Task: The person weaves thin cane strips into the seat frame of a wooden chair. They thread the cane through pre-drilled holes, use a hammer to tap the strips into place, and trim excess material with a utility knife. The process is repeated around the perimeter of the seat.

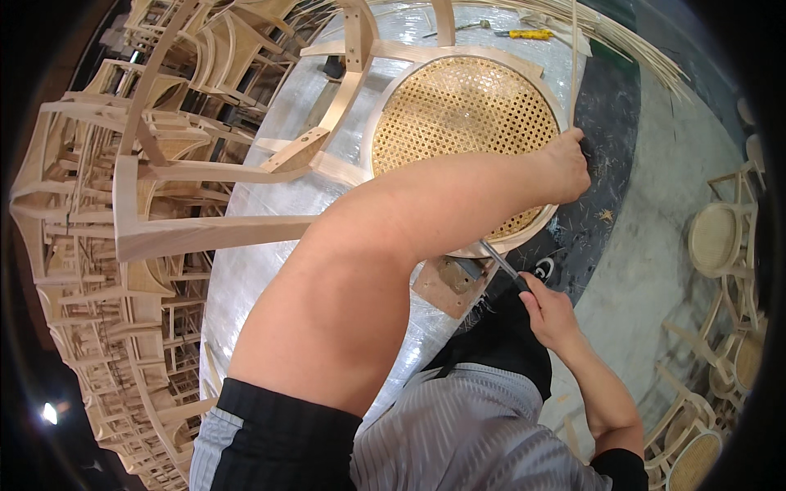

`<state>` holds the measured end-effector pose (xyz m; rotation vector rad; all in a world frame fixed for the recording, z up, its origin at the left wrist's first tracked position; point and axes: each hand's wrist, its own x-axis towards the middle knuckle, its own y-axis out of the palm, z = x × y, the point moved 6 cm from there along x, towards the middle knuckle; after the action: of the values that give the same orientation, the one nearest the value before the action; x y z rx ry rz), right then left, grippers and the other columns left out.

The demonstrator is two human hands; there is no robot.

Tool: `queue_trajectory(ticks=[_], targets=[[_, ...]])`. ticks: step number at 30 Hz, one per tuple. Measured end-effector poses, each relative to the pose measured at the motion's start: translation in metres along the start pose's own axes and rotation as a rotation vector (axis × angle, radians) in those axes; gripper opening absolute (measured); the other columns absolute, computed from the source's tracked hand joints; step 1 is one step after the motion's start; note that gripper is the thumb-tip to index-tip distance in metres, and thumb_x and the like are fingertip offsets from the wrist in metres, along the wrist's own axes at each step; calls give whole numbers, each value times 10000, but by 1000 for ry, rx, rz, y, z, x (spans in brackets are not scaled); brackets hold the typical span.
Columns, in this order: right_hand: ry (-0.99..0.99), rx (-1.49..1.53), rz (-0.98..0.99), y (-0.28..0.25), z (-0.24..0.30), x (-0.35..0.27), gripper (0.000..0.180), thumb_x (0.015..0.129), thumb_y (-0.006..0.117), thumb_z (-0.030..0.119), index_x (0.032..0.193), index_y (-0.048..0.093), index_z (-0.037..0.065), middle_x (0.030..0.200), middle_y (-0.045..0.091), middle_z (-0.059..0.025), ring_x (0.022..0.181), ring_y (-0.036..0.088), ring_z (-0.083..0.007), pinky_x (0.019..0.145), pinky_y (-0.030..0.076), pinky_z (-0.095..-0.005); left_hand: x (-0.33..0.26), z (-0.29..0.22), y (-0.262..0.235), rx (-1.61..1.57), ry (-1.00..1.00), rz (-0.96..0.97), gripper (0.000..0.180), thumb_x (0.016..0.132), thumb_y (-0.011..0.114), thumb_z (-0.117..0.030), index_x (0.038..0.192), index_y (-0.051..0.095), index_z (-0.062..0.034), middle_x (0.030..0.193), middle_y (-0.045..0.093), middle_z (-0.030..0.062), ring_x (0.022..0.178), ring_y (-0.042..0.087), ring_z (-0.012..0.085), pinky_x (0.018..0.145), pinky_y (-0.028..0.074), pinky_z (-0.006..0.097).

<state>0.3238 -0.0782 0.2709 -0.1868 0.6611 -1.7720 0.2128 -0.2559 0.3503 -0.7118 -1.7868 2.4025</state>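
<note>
My left forearm reaches across a round woven cane seat [458, 98] set in a pale wooden chair frame [221, 233]. At the seat's right rim, my left hand [566, 169] is closed on a thin cane strip [574, 65], which runs up toward the top of the head view. Lower down, my right hand [550, 309] grips the dark handle of a tool with a grey metal shaft [501, 260]. The shaft points up and left to the seat's lower rim. My left forearm hides its far end, so the tool's kind cannot be told.
Plastic film covers the worktable [246, 311]. A yellow-handled tool [528, 34] lies beyond the seat, near a bundle of long cane strips [630, 45]. A wooden block [446, 286] sits below the rim. Many chair frames [155, 270] are stacked at left; chairs [714, 237] stand at right.
</note>
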Motion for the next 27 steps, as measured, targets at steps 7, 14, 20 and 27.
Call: queue_trajectory(ticks=[7, 14, 20, 27], targets=[[53, -82, 35, 4, -21, -6, 391, 1048, 612, 215, 1420, 585, 98, 937, 720, -250, 891, 704, -457, 753, 547, -528, 5, 2, 2, -20, -11, 10, 188, 909, 660, -293, 933, 833, -222, 937, 809, 27, 935, 752, 184, 1073, 343, 415], [-78, 103, -163, -7, -2, -20, 378, 1044, 620, 216, 1407, 603, 115, 904, 714, -247, 863, 705, -447, 731, 542, -514, 5, -2, 6, -32, -10, -19, 220, 932, 623, -281, 915, 833, -217, 919, 806, 30, 914, 750, 186, 1030, 345, 415], [3, 49, -112, -13, -16, -18, 368, 1048, 622, 218, 1396, 617, 99, 888, 714, -228, 845, 704, -440, 728, 548, -480, 8, 3, 14, -23, -18, -4, 214, 924, 633, -268, 913, 837, -204, 912, 806, 37, 908, 751, 197, 1045, 337, 422], [92, 18, -108, -10, -49, -26, 377, 1064, 600, 212, 1410, 608, 63, 982, 731, -234, 895, 724, -433, 770, 563, -440, 19, -2, 15, -55, 4, -12, 215, 910, 636, -258, 895, 837, -180, 916, 809, 50, 910, 753, 207, 1061, 341, 432]])
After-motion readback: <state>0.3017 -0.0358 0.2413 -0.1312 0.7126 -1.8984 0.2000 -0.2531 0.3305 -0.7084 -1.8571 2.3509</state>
